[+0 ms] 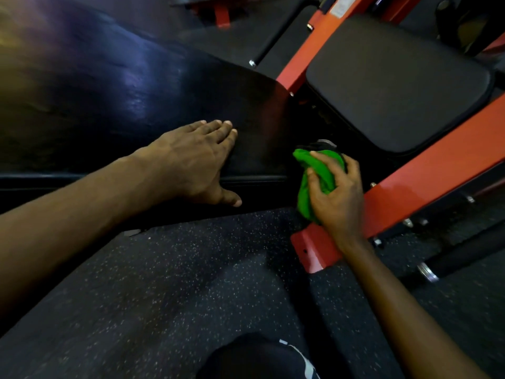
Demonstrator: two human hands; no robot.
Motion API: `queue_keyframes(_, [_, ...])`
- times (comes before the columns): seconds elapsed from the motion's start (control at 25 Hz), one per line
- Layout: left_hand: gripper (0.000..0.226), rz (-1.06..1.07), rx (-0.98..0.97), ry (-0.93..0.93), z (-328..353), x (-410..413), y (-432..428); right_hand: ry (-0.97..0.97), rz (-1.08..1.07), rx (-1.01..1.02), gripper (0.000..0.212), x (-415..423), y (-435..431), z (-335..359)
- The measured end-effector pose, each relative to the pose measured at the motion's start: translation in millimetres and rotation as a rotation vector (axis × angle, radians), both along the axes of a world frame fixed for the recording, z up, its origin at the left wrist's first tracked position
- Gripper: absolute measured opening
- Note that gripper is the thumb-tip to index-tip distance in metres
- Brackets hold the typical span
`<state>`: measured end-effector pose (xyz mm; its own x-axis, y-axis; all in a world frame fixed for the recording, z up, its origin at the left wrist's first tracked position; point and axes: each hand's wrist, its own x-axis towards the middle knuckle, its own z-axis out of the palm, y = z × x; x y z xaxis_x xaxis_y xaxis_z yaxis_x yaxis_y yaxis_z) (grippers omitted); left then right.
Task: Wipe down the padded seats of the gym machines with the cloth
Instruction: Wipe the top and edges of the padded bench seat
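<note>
The left hand [191,160] is lying flat, fingers straight, near the pad's [123,99] lower edge. The right hand [337,195] is gripping the bunched cloth [314,176] just off the pad's corner. Better to spread the cloth and wipe in long overlapping strokes.

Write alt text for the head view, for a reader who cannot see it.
The right hand grips a bunched green cloth between a large glossy pad, where the left hand rests flat, and a smaller matte seat. The red frame stands on speckled flooring.
</note>
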<state>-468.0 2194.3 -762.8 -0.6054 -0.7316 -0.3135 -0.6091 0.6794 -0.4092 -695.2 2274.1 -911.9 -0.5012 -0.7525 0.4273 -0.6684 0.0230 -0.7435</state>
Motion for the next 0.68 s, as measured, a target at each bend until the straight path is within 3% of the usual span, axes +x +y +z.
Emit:
queue_keyframes(0.2, [0.130,0.021,-0.080,-0.036,17.3,50.4,16.5,-0.124,-0.086,0.079,0.033,22.3,-14.7,24.7])
queue_keyframes(0.36, [0.126,0.008,-0.098,-0.012,17.1,55.3,22.5,-0.048,0.169,0.034,0.035,71.5,-4.2,64.2])
queue_keyframes(0.52, [0.125,-0.025,-0.138,0.033,14.3,54.0,22.3,0.166,0.340,-0.013,0.043,80.4,20.2,55.5])
queue_keyframes(0.6, [0.120,0.000,-0.130,0.011,14.0,54.4,22.8,0.173,0.262,-0.010,0.042,50.3,15.4,34.9])
queue_keyframes(0.68, [0.119,0.005,-0.138,0.004,12.1,52.3,23.0,0.029,0.122,0.020,0.041,24.3,4.8,22.7])
